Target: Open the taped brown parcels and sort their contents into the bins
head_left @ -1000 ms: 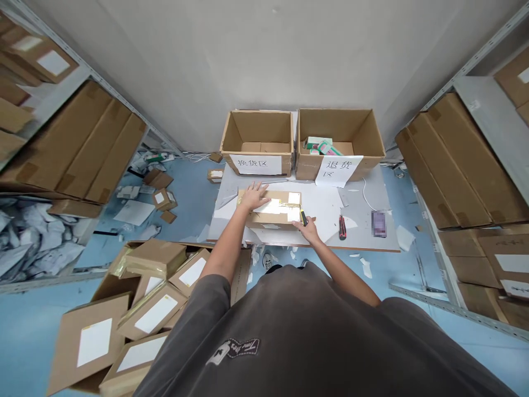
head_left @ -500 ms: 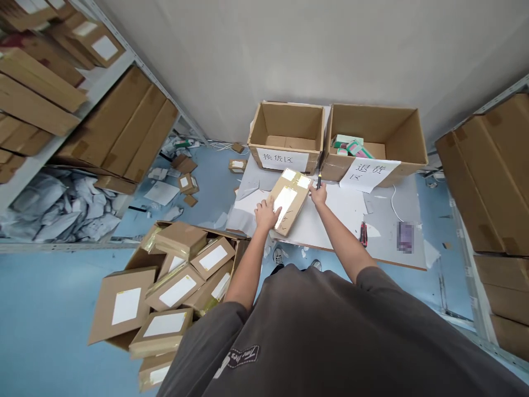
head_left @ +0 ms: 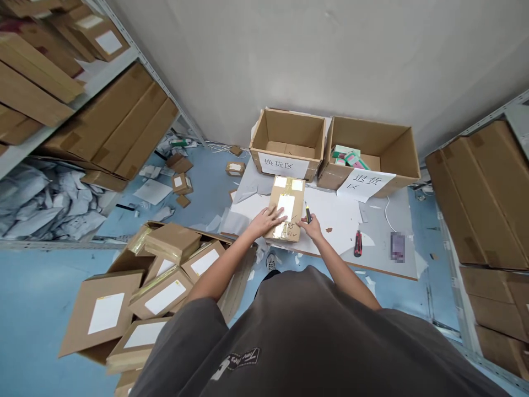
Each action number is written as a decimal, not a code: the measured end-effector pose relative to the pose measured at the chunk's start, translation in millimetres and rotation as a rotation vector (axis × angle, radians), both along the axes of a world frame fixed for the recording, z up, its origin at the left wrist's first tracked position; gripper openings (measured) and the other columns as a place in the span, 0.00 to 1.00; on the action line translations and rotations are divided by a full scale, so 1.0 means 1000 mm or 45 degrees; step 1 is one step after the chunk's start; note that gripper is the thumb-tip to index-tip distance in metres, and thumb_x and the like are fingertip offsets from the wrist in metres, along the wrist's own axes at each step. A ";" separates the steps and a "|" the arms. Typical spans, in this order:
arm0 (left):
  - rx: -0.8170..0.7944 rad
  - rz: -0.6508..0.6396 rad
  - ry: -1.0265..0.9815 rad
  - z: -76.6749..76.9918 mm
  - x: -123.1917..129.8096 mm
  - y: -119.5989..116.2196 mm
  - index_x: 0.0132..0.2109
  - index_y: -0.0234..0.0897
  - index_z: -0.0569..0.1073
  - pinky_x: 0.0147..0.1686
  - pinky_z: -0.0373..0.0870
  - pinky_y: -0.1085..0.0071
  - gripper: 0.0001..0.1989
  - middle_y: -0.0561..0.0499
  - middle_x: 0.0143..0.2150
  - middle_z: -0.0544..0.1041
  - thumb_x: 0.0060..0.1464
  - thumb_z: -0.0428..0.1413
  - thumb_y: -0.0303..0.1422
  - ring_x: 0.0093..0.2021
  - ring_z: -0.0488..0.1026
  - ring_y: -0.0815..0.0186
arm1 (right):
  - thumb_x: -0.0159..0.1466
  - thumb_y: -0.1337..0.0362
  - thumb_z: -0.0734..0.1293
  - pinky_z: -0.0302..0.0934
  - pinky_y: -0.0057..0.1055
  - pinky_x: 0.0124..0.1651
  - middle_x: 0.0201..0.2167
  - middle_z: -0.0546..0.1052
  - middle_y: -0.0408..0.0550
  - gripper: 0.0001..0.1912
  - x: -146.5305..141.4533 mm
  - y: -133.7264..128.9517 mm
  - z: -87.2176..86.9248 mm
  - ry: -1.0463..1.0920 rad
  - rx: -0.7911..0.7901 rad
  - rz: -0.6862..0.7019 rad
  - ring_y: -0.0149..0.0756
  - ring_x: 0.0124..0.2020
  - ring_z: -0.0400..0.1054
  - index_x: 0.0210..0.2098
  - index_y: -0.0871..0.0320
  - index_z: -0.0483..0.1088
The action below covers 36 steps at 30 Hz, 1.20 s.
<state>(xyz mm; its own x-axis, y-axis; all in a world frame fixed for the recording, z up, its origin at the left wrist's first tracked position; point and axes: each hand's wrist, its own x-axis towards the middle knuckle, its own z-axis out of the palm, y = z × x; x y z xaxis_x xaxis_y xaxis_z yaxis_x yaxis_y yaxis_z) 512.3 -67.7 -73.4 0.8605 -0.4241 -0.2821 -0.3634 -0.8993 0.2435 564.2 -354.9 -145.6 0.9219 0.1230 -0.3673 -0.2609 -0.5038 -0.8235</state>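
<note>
A taped cardboard parcel [head_left: 295,212] with white labels and handwritten marks lies on the table [head_left: 382,256], its far end close to the left open carton. My left hand [head_left: 266,221] rests with spread fingers on the parcel's left side and top. Beside the parcel's near right edge, my right hand [head_left: 309,225] is closed around a yellow and black cutter [head_left: 308,214], which points away from me. The fingertips of that hand are at the parcel's side.
Two labelled open cartons [head_left: 285,163] [head_left: 367,183] stand at the table's back; the right one holds small boxes. A red and black knife [head_left: 357,243] and a blurred object [head_left: 397,247] lie right. A large carton of parcels [head_left: 165,298] is at left, shelves both sides.
The parcel has turned from slanted to nearly straight and rests closer to the left carton. My right hand moved nearer to me with the cutter; my left hand stayed on the parcel.
</note>
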 end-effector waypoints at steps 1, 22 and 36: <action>-0.012 -0.074 0.006 0.001 0.003 -0.003 0.77 0.62 0.64 0.77 0.54 0.45 0.36 0.54 0.85 0.54 0.67 0.54 0.28 0.85 0.44 0.50 | 0.57 0.50 0.75 0.70 0.38 0.51 0.45 0.83 0.46 0.24 -0.004 0.004 -0.001 0.016 -0.024 -0.029 0.45 0.47 0.80 0.42 0.48 0.59; 0.135 0.148 -0.044 0.001 0.045 -0.087 0.71 0.36 0.67 0.69 0.60 0.46 0.55 0.28 0.70 0.69 0.39 0.80 0.41 0.69 0.64 0.37 | 0.78 0.50 0.63 0.70 0.29 0.34 0.29 0.77 0.43 0.13 0.087 -0.004 0.066 -0.039 -0.029 0.168 0.38 0.31 0.78 0.44 0.53 0.68; 0.133 0.127 0.041 -0.008 0.055 -0.095 0.73 0.37 0.66 0.77 0.58 0.47 0.58 0.31 0.81 0.59 0.37 0.81 0.42 0.79 0.58 0.37 | 0.79 0.54 0.62 0.65 0.27 0.35 0.32 0.79 0.43 0.13 0.031 -0.072 0.059 0.015 -0.352 0.684 0.34 0.26 0.75 0.41 0.53 0.69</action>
<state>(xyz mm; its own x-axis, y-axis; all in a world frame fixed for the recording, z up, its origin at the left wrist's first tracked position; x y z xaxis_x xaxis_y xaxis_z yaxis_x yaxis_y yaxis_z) 567.4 -162.2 -81.4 0.8867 -0.3041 -0.3482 -0.2649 -0.9515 0.1565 594.8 -426.4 -86.9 0.7530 0.4688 -0.4617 0.0814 -0.7627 -0.6417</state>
